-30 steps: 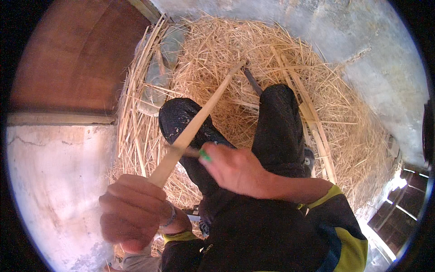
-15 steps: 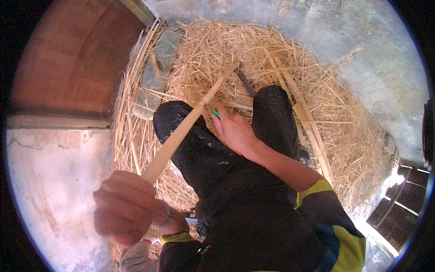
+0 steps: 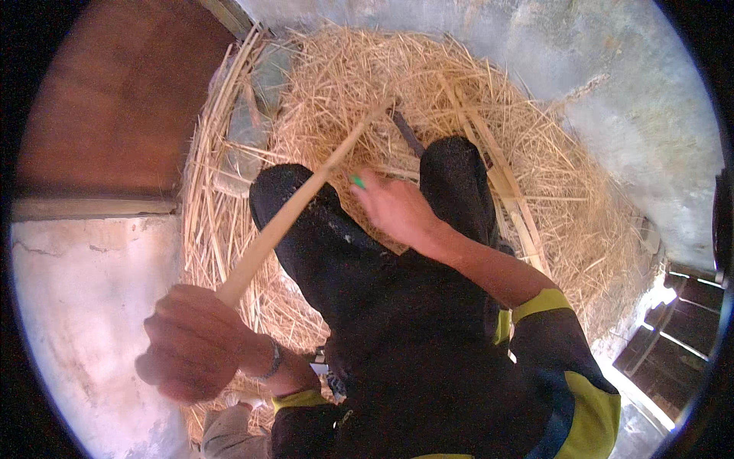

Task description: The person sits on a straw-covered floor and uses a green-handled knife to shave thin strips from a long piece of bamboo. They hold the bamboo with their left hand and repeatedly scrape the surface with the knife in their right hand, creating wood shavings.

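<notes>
My left hand (image 3: 195, 344) is closed around the thick end of a long, pale bamboo strip (image 3: 287, 218) at the lower left. The strip slants away across my left knee, and its thin end reaches the straw beyond. Close to that far end, a dark flat bar (image 3: 408, 135) sticks out beside my right knee; whether they touch is unclear. My right hand (image 3: 397, 214) is between my knees, right of the strip and apart from it. Its fingers are curled and a little blurred, with a small green object (image 3: 357, 181) at their tips. Most of that object is hidden.
Loose straw and shavings (image 3: 367, 69) cover the floor around my legs. Split strips (image 3: 206, 168) lie at the left, others (image 3: 501, 176) beyond my right knee. Plastered walls (image 3: 84, 283) and a brown panel (image 3: 122, 99) close in. Grey cloth (image 3: 237, 432) shows at the lower left.
My left hand has drawn slightly left and toward me with the bamboo strip. My right hand has shifted slightly left. The view has also moved a little.
</notes>
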### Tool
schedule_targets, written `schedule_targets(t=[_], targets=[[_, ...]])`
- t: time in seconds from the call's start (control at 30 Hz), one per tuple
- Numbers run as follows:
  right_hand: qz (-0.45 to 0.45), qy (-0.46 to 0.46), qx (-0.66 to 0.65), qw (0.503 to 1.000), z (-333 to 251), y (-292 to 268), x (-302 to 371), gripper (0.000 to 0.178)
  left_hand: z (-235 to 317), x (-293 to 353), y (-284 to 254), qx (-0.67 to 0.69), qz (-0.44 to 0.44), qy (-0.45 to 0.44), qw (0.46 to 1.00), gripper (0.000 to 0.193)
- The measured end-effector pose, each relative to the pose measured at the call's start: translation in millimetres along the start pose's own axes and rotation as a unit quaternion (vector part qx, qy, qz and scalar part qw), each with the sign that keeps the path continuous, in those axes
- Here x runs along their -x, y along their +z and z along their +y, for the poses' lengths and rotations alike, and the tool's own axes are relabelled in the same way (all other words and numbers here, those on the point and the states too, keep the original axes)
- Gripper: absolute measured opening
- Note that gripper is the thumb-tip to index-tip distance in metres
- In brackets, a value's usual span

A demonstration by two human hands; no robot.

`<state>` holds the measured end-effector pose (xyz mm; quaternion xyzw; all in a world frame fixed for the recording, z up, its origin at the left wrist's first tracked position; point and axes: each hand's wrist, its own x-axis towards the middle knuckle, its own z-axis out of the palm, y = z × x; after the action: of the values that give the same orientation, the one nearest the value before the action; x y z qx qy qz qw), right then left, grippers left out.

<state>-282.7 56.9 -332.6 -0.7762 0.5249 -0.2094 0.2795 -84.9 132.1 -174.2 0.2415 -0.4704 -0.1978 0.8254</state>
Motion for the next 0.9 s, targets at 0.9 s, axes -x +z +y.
schedule_targets(t=[0.9], targets=[[0.041, -0.055, -0.167, 0.984, -50.2, -30.6, -0.7, 0.025, -11.9, -36.7, 36.6, -0.088, 0.179, -0.049, 0.979, 0.038]])
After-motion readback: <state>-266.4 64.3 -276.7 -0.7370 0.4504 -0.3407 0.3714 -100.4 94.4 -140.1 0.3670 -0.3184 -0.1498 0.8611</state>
